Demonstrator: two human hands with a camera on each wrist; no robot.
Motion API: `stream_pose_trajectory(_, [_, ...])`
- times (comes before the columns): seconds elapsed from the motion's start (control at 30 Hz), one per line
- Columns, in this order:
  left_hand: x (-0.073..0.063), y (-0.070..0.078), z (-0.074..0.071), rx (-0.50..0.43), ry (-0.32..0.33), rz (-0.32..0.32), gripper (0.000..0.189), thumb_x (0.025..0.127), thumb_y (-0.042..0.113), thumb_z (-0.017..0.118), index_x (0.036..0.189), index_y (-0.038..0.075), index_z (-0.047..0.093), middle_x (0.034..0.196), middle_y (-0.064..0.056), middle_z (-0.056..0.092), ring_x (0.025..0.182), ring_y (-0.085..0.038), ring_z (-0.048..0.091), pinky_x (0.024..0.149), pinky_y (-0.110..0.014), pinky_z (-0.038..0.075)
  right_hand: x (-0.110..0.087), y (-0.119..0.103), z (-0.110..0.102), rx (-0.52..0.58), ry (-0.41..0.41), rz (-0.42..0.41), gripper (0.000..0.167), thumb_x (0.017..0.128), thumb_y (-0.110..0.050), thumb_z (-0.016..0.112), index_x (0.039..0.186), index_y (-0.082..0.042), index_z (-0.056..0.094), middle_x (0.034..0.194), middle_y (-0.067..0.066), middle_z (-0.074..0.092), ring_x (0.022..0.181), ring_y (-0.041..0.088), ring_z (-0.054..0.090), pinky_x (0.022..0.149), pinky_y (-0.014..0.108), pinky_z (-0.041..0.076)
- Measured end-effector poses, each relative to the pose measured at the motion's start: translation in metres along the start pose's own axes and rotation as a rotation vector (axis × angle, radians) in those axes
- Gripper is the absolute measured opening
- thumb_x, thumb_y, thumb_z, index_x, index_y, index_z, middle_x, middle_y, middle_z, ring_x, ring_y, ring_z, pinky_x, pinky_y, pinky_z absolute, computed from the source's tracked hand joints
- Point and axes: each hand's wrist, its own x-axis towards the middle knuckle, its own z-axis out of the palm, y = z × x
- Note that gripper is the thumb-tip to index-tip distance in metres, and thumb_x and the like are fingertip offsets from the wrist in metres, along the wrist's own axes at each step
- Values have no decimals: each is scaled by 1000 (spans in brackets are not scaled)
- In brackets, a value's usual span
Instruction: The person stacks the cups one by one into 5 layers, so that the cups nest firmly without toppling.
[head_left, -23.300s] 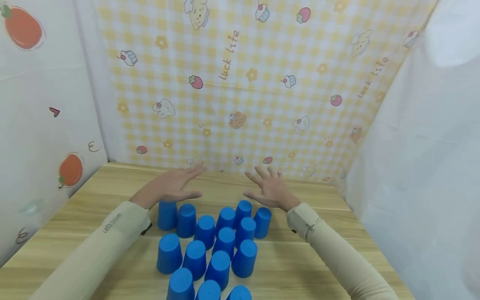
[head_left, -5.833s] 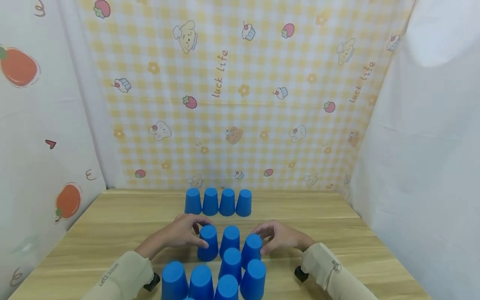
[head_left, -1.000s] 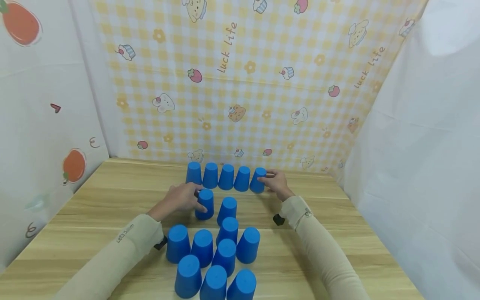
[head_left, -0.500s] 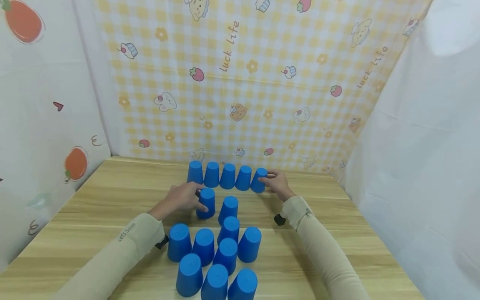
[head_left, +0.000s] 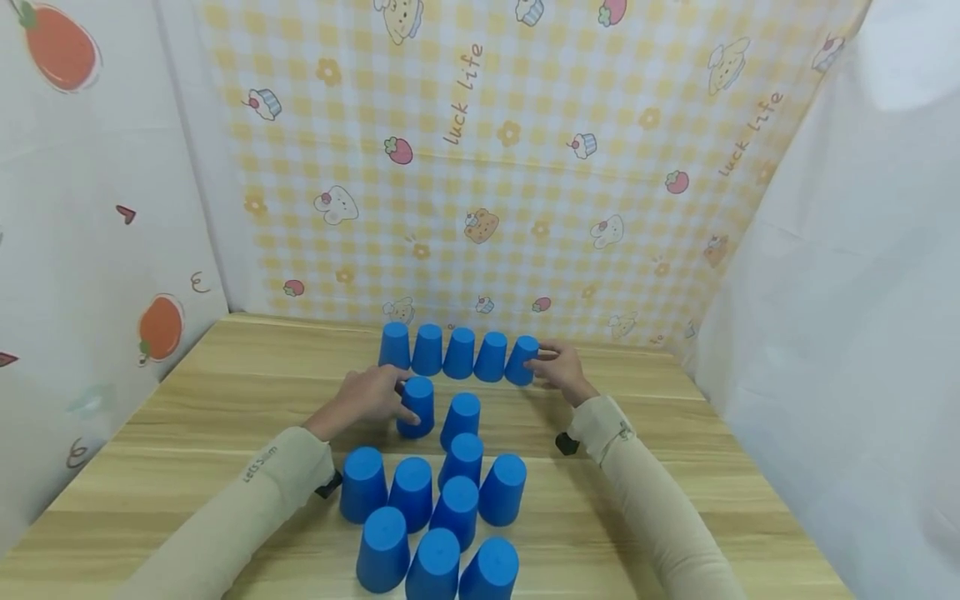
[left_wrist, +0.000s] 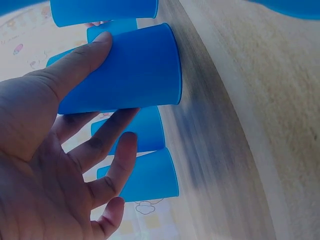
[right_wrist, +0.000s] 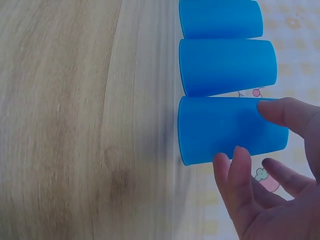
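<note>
Several blue plastic cups stand upside down on the wooden table. At the right end of the back row, my right hand (head_left: pixel 562 371) holds a cup (head_left: pixel 521 362) by its side; in the right wrist view, thumb and fingertips lie on either side of this cup (right_wrist: pixel 225 130). Nearer to me, in front of the row's left part, my left hand (head_left: pixel 367 396) grips another cup (head_left: pixel 418 408). The left wrist view shows the thumb over this cup (left_wrist: pixel 135 70) and fingers on the opposite side, the little finger curled free. Just to its right stands a separate cup (head_left: pixel 460 419).
Several more cups, including one at the near left (head_left: pixel 383 550), stand close together in the foreground. The wooden table (head_left: pixel 247 400) meets a yellow checked cloth (head_left: pixel 450 200) behind the back row. White sheets (head_left: pixel 832 317) hang at both sides.
Earlier, both open hands hovered over the grouped cups. Since then a back row has formed, and my right hand has brought one more cup to its right end. Over the last second, hands barely move.
</note>
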Motion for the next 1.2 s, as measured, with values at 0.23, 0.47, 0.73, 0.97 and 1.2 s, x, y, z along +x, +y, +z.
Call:
stream_pose_trajectory(0.23, [0,-2,2,-1,-6,-6,58,75,42,86,122,14,68,110,-4,70,103,-26,61,92,-57,37,-8,-2,-3,-11,4,40,67,91,-20,70,148,-1,40,141,27,50,116,40,61,87,49,55])
stream_pose_trajectory(0.47, [2,-3,3,-9,-5,-8,60,75,43,86,124,14,67,112,-4,69,105,-26,61,93,-57,36,-20,-5,-2,-9,-25,47,65,92,-21,70,148,-5,41,143,27,49,119,42,59,91,51,53])
stream_pose_trajectory(0.73, [4,-5,3,0,-9,0,57,73,43,87,119,15,69,109,-3,71,105,-26,62,93,-60,36,-32,-14,1,-44,-46,48,68,90,-23,72,148,-8,41,141,27,50,117,42,60,94,54,51])
stream_pose_trajectory(0.97, [5,-8,4,-7,-14,4,61,74,44,86,123,14,68,112,-4,71,108,-28,62,96,-62,34,-44,-22,4,-90,-78,12,65,90,-22,73,147,-7,44,134,25,57,110,39,63,89,53,53])
stream_pose_trajectory(1.2, [5,-11,6,-48,-24,-2,73,75,44,85,135,10,60,118,-8,69,112,-31,61,98,-64,35,-56,-28,13,-106,-182,-55,64,87,-24,76,142,-4,49,131,23,59,105,37,67,83,53,56])
